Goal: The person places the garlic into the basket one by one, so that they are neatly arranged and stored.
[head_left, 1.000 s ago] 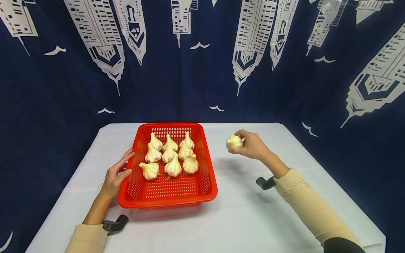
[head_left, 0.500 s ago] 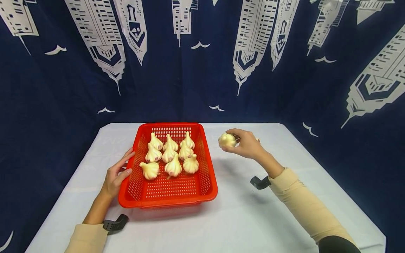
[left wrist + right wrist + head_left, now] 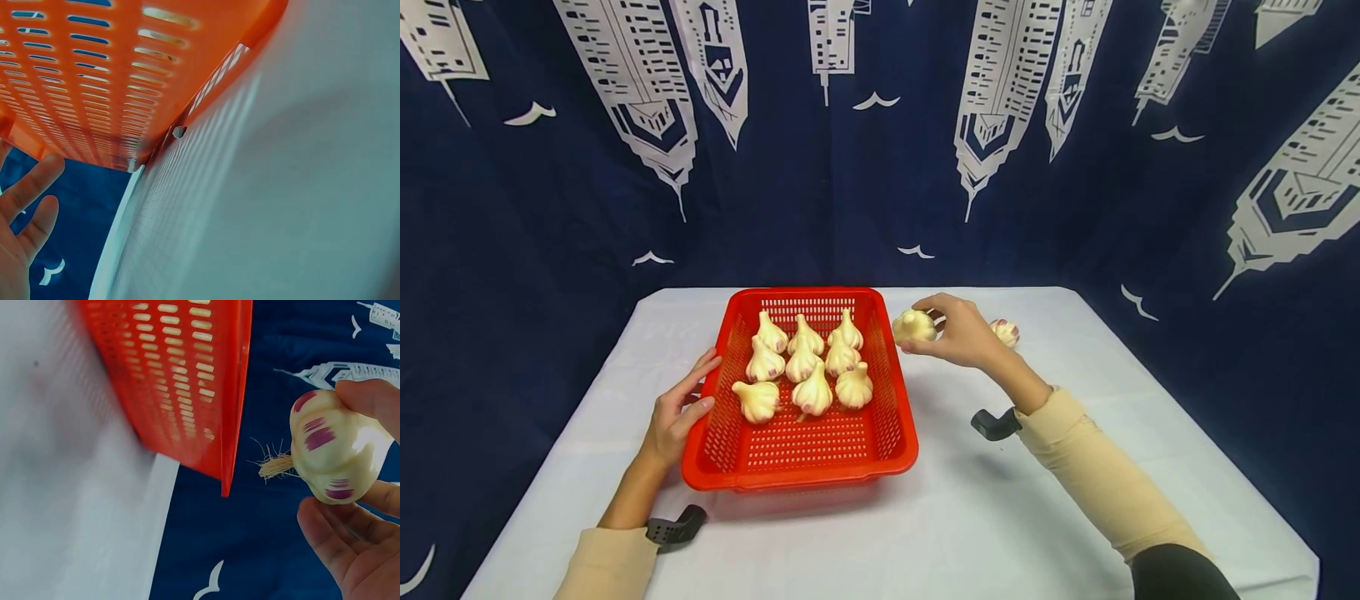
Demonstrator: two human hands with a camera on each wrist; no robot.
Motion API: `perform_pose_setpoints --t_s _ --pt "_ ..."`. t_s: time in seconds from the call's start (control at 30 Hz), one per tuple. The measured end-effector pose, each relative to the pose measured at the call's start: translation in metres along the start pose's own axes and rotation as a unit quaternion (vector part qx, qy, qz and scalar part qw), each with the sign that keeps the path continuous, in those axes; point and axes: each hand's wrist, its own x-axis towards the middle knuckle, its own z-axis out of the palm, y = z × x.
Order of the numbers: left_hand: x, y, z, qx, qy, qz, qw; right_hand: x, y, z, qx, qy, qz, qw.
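My right hand point(image 3: 964, 335) holds a garlic bulb point(image 3: 913, 326) between thumb and fingers, just off the right rim of a red plastic basket point(image 3: 805, 479). In the right wrist view that bulb point(image 3: 337, 447) shows purple streaks and a tuft of dry roots towards the basket. My left hand point(image 3: 672, 417) rests against the basket's left rim, its fingers fairly straight. Several garlic bulbs point(image 3: 812, 392) stand in rows inside the basket, most with stems up; one at the front left point(image 3: 757, 402) lies tilted.
Behind the right hand, another garlic bulb point(image 3: 1004, 332) lies on the white tablecloth point(image 3: 1000, 517), partly hidden by the hand. A dark blue curtain point(image 3: 850, 192) with white building prints hangs at the table's far edge.
My right hand has moved left with the garlic bulb, up to the basket's right rim. The bulb behind it has come into view. The left hand and basket stay put.
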Motion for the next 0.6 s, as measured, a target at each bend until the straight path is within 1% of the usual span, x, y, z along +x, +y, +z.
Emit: perform_pose_setpoints --t_s 0.13,0.23,0.4,0.6 --pt "0.000 0.000 0.000 0.003 0.000 0.001 1.0000 0.005 -0.006 0.003 0.006 0.009 -0.022 0.9997" --pt "0.001 0.000 0.000 0.006 -0.001 0.002 1.0000 0.008 -0.012 0.006 0.019 0.011 -0.027 0.9994" --pt "0.001 0.000 0.000 0.006 0.000 0.004 1.0000 0.011 -0.026 0.011 0.052 -0.004 -0.022 0.9984" --pt "0.001 0.000 0.000 0.009 -0.002 0.006 0.9999 0.015 -0.043 0.016 0.064 -0.024 -0.023 0.9974"
